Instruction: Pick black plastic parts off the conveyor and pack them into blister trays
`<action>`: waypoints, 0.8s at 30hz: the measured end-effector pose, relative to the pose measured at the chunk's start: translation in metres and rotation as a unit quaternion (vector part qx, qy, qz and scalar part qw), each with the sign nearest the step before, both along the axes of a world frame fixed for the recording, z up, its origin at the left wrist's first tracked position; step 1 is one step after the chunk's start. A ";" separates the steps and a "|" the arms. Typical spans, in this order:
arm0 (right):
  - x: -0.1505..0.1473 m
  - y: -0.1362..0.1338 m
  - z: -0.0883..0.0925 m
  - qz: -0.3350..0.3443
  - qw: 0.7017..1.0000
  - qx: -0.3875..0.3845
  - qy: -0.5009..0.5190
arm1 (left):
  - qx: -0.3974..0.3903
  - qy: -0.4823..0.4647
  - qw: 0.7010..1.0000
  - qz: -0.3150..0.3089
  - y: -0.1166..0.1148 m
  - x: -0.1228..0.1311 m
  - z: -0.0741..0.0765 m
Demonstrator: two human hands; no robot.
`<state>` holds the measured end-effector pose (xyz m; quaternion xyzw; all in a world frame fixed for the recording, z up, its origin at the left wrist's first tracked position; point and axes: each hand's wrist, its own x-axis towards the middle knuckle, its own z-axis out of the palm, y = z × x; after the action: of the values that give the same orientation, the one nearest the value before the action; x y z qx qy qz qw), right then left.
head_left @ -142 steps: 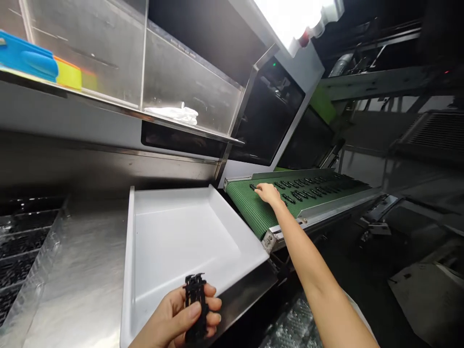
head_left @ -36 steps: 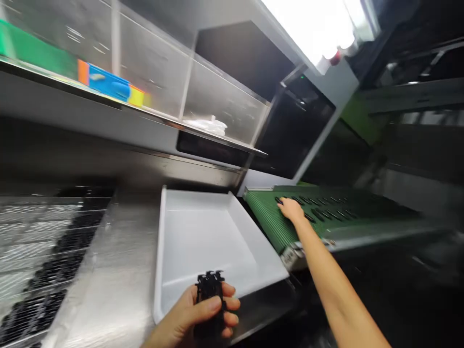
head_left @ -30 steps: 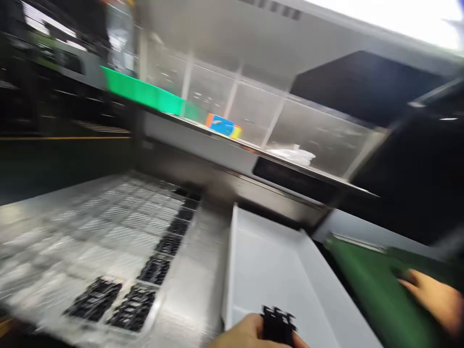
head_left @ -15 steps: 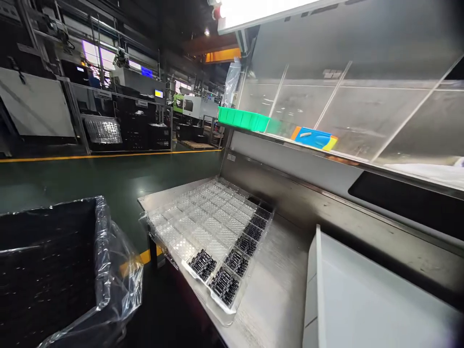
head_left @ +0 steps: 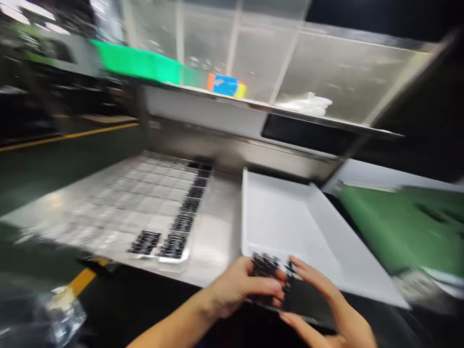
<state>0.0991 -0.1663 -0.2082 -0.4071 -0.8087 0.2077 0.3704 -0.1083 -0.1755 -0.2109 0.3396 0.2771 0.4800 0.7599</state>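
Near the front edge of a white tray [head_left: 282,203], my left hand [head_left: 242,282] is closed around a bunch of small black parts [head_left: 266,265] with light flecks. My right hand [head_left: 337,309] is curved beside it, thumb and fingertips at the two ends of a narrow row of black parts [head_left: 289,273]. A dark patch fills the space inside its curve; blur hides what that is. Further left lies a clear compartment tray [head_left: 159,193]. Black parts [head_left: 174,245] fill its right-hand column, and one more filled compartment [head_left: 145,241] sits at the front beside it.
A green surface [head_left: 398,222] lies right of the white tray. On the shelf above stand a green bin [head_left: 137,60], a blue, orange and yellow object [head_left: 226,86] and a white bundle [head_left: 306,104]. Clear plastic film [head_left: 67,309] shows at lower left.
The view has swung right and is blurred. Both my hands have come into view with black parts, and more of the white tray and the green surface now shows.
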 end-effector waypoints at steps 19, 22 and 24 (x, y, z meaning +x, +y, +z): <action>-0.005 -0.016 0.018 0.045 0.996 0.020 0.074 | -0.055 -0.037 0.988 -0.139 0.015 0.011 0.004; -0.007 -0.015 0.019 0.040 0.998 0.024 0.048 | -0.049 -0.032 0.989 -0.137 0.016 0.012 0.004; -0.008 -0.014 0.018 0.036 0.998 0.026 0.034 | -0.038 -0.024 0.991 -0.129 0.017 0.012 0.003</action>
<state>0.0913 -0.1800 -0.1904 -0.3604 -0.8148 0.2136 0.4008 -0.0959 -0.1580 -0.2084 0.3320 0.2305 0.3753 0.8341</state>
